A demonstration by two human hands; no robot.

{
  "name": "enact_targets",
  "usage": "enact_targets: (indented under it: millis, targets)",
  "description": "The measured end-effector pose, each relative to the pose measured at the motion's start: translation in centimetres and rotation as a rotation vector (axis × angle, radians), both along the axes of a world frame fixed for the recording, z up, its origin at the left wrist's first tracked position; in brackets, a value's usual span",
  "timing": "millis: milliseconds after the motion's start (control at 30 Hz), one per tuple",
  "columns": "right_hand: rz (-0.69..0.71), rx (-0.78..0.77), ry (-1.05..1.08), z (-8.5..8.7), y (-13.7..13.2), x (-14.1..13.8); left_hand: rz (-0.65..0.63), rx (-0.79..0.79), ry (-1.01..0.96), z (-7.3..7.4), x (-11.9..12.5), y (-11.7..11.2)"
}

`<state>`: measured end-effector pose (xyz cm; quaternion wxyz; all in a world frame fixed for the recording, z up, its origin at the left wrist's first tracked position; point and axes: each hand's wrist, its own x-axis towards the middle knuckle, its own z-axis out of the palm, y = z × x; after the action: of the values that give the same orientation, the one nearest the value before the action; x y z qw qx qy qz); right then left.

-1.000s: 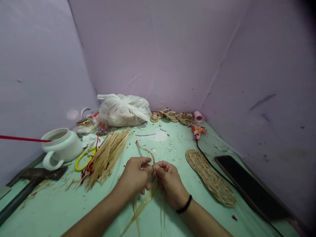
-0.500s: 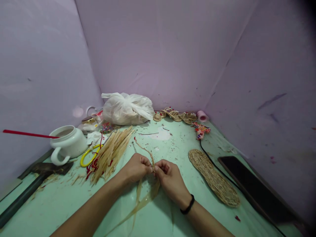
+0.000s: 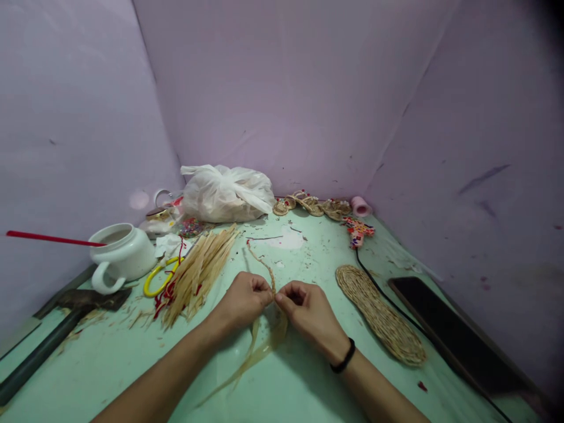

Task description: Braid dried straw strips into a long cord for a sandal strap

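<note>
- Pinches the braid (image 3: 263, 267) just below the centre of the frame, thumb pressed to fingertips on the left hand (image 3: 247, 299).
- Grasps the same braid just beside, with thumb and forefinger of the right hand (image 3: 311, 311); wears a black band (image 3: 343, 358) on that wrist.
- Points the thin, red-tipped end up toward mid-frame; trails loose strips (image 3: 264, 349) below the hands, toward bottom centre.
- Has a straw bundle (image 3: 200, 273) left of centre, next to a yellow handle (image 3: 154, 282).
- Has a white pot (image 3: 127, 252) at the left, with a red stick (image 3: 53, 238) leaning out, and a hammer (image 3: 46, 346) at lower left.
- Has a woven sole (image 3: 381, 317) at lower right, near the right hand, and a black slab (image 3: 458, 335) beyond.
- Has a tied bag (image 3: 229, 197), little sandals (image 3: 308, 204) and a pink spool (image 3: 360, 207) across the middle, by the wall (image 3: 282, 106).
</note>
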<state>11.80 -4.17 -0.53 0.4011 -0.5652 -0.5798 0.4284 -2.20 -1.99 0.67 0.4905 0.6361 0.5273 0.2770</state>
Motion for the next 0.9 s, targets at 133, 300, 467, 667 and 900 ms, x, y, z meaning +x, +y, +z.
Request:
enact_targets:
  millis: [133, 300, 467, 667, 900]
  targets:
    - [-0.049, -0.024, -0.078, 0.0, 0.0, 0.3, 0.035, 0.035, 0.052, -0.6, 0.3, -0.3]
    - [-0.072, -0.056, -0.117, 0.3, -0.4, 0.2, 0.167, 0.069, 0.139, -1.1, 0.8, -0.7]
    - [-0.018, -0.154, -0.013, 0.7, 0.1, 0.9, 0.153, 0.181, 0.322, -0.4, 1.1, -1.4]
    - [0.036, -0.184, 0.023, 1.0, -0.1, 0.6, 0.184, 0.160, 0.337, -0.1, 1.4, -1.3]
    - [0.136, 0.421, -0.484, -0.3, -3.0, -1.5, 0.379, -0.174, -0.185, -0.7, 2.2, -0.8]
